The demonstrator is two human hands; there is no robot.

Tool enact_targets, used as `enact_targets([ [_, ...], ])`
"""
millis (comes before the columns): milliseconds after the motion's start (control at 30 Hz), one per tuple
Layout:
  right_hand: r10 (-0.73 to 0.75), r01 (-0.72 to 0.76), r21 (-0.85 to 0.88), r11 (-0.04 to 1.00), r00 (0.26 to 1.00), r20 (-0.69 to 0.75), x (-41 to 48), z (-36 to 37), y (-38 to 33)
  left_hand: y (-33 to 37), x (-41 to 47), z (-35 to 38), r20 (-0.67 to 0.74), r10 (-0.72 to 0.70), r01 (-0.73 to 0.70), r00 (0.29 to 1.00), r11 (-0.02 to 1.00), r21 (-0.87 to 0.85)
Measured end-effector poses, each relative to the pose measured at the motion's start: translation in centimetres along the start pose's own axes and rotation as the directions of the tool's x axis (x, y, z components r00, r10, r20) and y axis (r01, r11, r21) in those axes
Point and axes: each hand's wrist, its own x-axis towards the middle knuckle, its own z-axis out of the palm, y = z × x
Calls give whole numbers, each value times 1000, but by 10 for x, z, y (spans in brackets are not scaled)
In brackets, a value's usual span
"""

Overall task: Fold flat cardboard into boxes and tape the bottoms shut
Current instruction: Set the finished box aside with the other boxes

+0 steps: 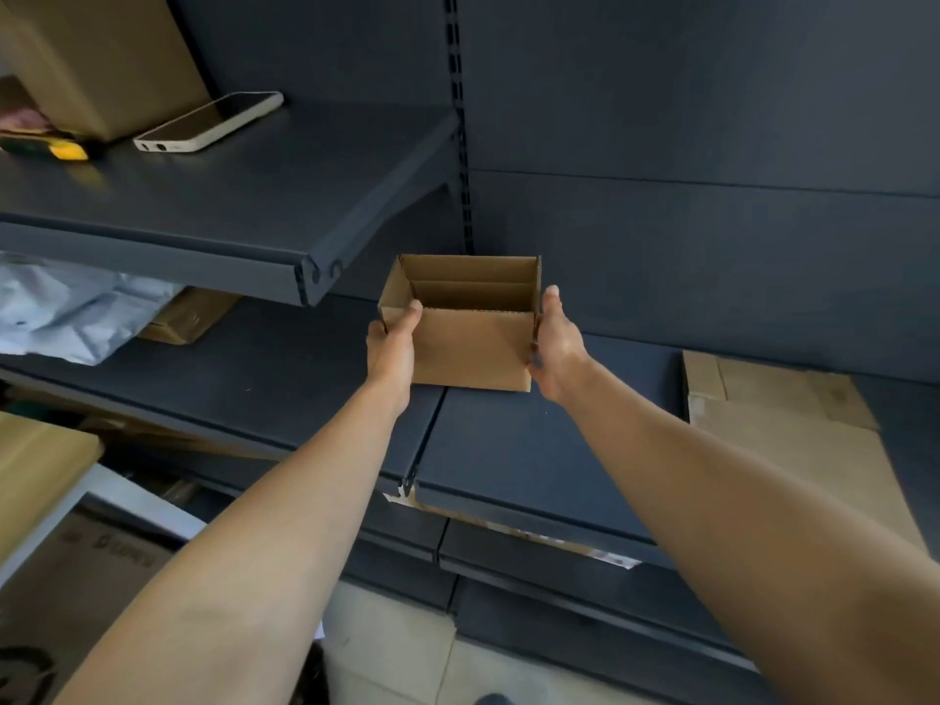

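Note:
A small brown cardboard box (470, 343) stands upright with its top open on a dark middle shelf (534, 450). My left hand (390, 348) grips its left wall, thumb over the near top corner. Against the box's right wall lies my right hand (555, 348), thumb pointing up along the near right edge and fingers hidden behind the side. Both arms are stretched out towards it. The box's bottom is hidden.
An upper shelf (229, 195) at the left carries a phone (208, 122), a large cardboard box (101, 53) and a yellow-and-black tool (56, 147). Flat cardboard (793, 435) lies on the right of the middle shelf. Plastic bags (76, 312) and another carton (188, 318) sit at the left.

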Motion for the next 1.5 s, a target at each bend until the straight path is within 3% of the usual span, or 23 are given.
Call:
enact_targets([
  [500,-12,12,-11,1000,1000,20,63,9,-1,4,63,15,-3,31,-30,1000,998,54],
  [600,-16,20,-112,993,999,37,33,3,-15,10,57,22,-168,104,-83,980,988,129],
  [733,-33,20,-279,960,999,-40,21,-41,-20,13,17,45,-370,217,-127,903,959,254],
  [800,-76,33,-347,937,991,-111,8,-66,-28,9,-9,66,-299,285,-210,911,943,260],
  [867,-129,55,-394,917,978,-164,-5,-96,-34,3,-36,95,-120,317,-273,941,919,284],
  [1033,-212,49,-477,877,932,-294,-41,-192,-42,-21,-106,187,294,188,-291,937,885,362],
  [1133,-175,-42,-492,870,906,-386,-61,-252,-37,-46,-138,231,433,9,-255,902,818,515],
  [1233,-45,-190,-473,861,896,-442,-77,-301,-21,-76,-153,258,432,-177,-176,884,731,660],
  [1333,99,-310,-438,844,892,-441,-86,-331,1,-96,-164,269,317,-277,-33,907,705,708],
  [1500,161,-302,-311,901,899,-407,-79,-360,24,-109,-178,279,236,-325,89,916,737,671],
])
